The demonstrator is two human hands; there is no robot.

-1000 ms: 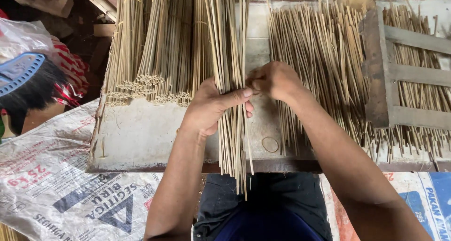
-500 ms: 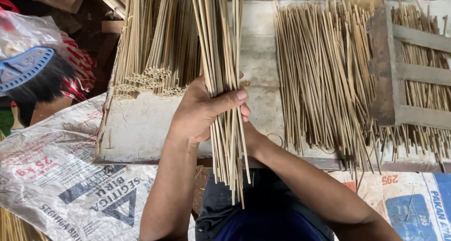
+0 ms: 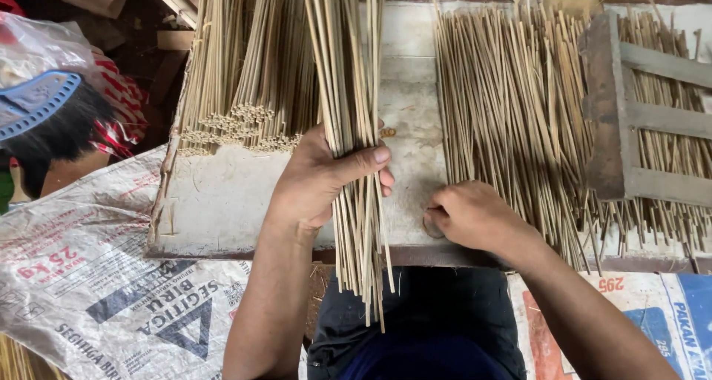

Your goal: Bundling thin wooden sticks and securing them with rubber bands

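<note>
My left hand (image 3: 326, 180) is clenched around a bundle of thin bamboo sticks (image 3: 354, 113), thumb across the front, fingers wrapped behind. The bundle stands nearly vertical in the view; its lower ends hang past the near edge of the surface (image 3: 215, 202), and its upper part runs out of the top of the view. My left forearm rises from below, roughly straight.

My right hand (image 3: 475, 217) rests palm down on the surface, just right of the bundle. Its fingers are curled under at the left edge of a loose layer of sticks (image 3: 512, 106); I cannot tell whether it grips any.

The surface is a pale, worn slab. Left of the held bundle, tied stick bundles (image 3: 237, 76) lie on it with their cut ends towards me. Right of the loose layer, a wooden frame (image 3: 630, 128) lies on top of more sticks. Below and left of the surface lies a printed woven sack (image 3: 96, 291). A blue plastic piece (image 3: 37, 106) sits further left.
</note>
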